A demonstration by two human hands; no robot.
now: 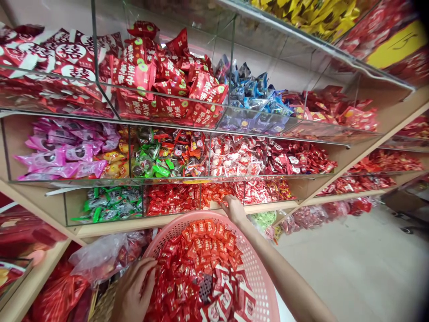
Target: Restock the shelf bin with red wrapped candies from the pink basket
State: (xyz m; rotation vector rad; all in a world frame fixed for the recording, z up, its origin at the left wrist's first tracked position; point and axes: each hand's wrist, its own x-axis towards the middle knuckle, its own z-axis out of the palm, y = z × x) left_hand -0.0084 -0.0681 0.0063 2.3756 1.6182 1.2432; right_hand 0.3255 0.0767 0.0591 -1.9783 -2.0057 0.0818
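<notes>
A pink perforated plastic basket stands below the shelves, filled with wrapped candies. Orange-red wrapped candies lie at its far side, darker red ones at the left, and red-and-white packets near the front right. My left hand is closed at the basket's left rim, fingers curved over it. Beyond the far rim, my right hand reaches to the lowest shelf, at a bin of small orange-red candies. Its fingers are bent together, and whatever is in them is hidden.
Clear dividers split the shelves into bins. Large red packets, blue-wrapped candies, pink-purple candies and green-wrapped candies fill several. Bagged goods sit beneath the lowest shelf. Pale floor extends at the right.
</notes>
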